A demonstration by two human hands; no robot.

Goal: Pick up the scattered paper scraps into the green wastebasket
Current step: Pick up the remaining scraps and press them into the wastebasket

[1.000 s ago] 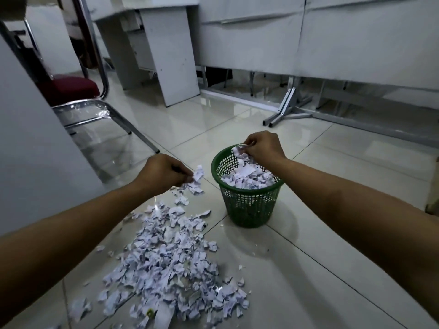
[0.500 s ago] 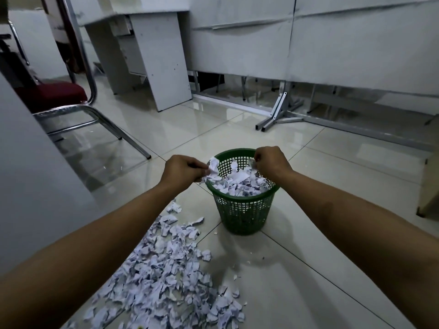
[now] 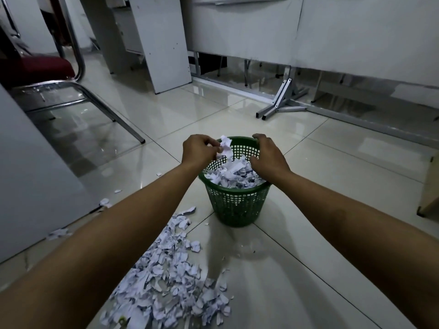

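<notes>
Our left arm (image 3: 114,238) hides part of the scrap pile (image 3: 171,281), which the bottom edge also cuts off. Our right hand (image 3: 268,157) covers the basket (image 3: 235,205) rim. The chair (image 3: 35,70) runs off left.

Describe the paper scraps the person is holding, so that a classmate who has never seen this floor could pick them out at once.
Find the green wastebasket standing on the pale tiled floor. Above its left rim, the left hand pinches a small bunch of white scraps. Unlike the scraps heaped inside the basket or the pile on the floor, these hang in the air from fingertips.
</notes>
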